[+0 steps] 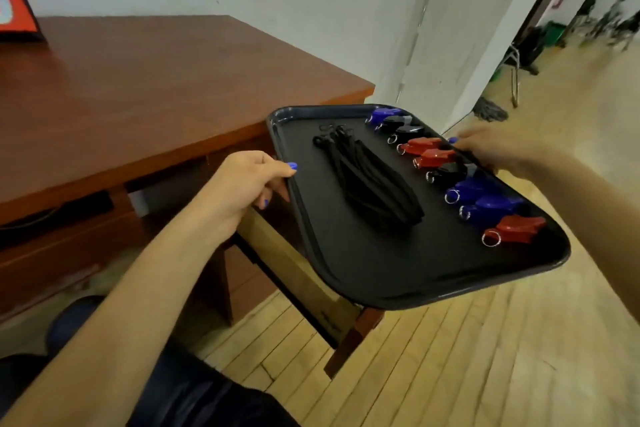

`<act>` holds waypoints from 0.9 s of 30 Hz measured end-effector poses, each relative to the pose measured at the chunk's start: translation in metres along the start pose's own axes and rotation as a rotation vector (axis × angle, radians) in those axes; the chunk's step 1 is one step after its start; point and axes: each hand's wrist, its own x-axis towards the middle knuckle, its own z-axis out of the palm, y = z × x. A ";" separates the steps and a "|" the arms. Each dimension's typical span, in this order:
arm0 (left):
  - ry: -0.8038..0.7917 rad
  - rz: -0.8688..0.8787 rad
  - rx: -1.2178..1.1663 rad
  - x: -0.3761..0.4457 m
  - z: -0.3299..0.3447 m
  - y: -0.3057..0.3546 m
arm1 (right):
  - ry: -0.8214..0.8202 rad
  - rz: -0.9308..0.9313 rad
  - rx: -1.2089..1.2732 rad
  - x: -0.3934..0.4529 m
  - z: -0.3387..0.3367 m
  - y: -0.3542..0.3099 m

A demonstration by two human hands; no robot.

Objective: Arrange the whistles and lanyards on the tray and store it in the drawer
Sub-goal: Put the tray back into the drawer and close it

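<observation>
A black tray (pixel 398 274) hangs in the air over an open wooden drawer (pixel 294 274) at the desk's right end. My left hand (pixel 242 184) grips the tray's left rim, thumb on top. My right hand (pixel 498 149) grips the far right rim. A bundle of black lanyards (pixel 370 184) lies in the tray's middle. Along its right side runs a row of several whistles with metal rings: blue (pixel 388 113), black (pixel 401 126), red (pixel 420 146), and a red one (pixel 516 229) nearest me.
A reddish-brown desk (pixel 138 87) fills the left, with a red-framed object (pixel 17 10) at its back corner. Light wooden floor (pixel 485 357) spreads to the right. A white wall stands behind, and a doorway with chairs (pixel 519 55) lies far right.
</observation>
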 end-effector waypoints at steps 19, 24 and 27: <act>-0.095 -0.168 -0.037 0.004 0.026 -0.061 | -0.120 0.053 0.021 0.029 0.053 0.039; -0.090 -0.198 -0.044 0.013 0.026 -0.074 | -0.093 0.009 -0.047 0.051 0.065 0.038; -0.097 -0.218 -0.096 0.019 0.026 -0.079 | -0.067 -0.032 -0.073 0.063 0.072 0.036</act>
